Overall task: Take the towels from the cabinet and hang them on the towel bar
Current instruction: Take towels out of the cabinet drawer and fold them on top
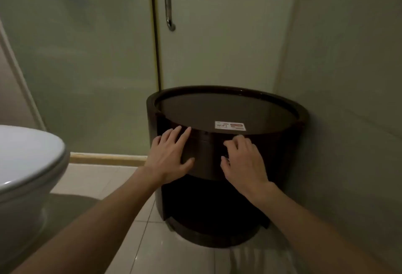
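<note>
Only one piece of print can be made out. A white rectangular sticker [230, 125] lies flat on the round dark top of the cabinet [195, 108]. It sits close to the front edge of that top, a little right of its middle. On the sticker's left half stands the word "WIFI" in capitals, with a small red signal-arc sign by the last letters. The right half carries a red band [237, 124] with pale lettering and a fainter line beneath it. Both are too small and blurred to read.
</note>
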